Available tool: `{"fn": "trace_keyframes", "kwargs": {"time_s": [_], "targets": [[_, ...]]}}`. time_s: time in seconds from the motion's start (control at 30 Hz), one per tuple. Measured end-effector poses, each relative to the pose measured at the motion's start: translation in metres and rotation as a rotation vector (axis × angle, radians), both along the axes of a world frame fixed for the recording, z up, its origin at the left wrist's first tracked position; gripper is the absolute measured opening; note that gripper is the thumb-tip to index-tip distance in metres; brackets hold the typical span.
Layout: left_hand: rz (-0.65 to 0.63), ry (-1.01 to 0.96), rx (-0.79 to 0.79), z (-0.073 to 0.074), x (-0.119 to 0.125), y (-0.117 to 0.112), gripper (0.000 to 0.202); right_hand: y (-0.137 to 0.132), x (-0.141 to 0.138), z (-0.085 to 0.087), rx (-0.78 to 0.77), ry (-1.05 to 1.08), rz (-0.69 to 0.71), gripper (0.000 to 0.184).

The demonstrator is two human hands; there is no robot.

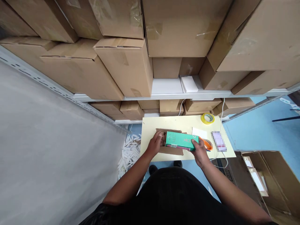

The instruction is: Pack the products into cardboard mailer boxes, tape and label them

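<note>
A green box with pale printing and a pinkish lower edge is held over an open brown cardboard carton on the small table. My right hand grips the green box at its right end, thumb on top. At the carton's left end, my left hand is closed round the cardboard wall, its fingers partly hidden. Brown paper or cardboard shows inside the carton beside that hand. Just right of my right hand lies an orange tape dispenser, partly covered.
On the pale yellow table are a yellow tape roll, a white paper and a blurred phone with a cable. Shelves of brown boxes stand behind. Paper strips cover the floor at left; a large open carton is at right.
</note>
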State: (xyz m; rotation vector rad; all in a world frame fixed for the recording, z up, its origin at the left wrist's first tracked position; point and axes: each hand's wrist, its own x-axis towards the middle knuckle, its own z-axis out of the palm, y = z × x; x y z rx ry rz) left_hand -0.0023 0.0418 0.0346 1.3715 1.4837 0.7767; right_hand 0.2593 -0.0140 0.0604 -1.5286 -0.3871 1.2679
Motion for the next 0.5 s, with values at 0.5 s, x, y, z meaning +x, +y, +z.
{"fn": "trace_keyframes", "kwargs": {"time_s": [0.5], "targets": [[-0.25, 0.907, -0.073, -0.015, 0.031, 0.026, 0.101, -0.012, -0.008, -0.01, -0.037, -0.089, -0.055, 0.056]]}}
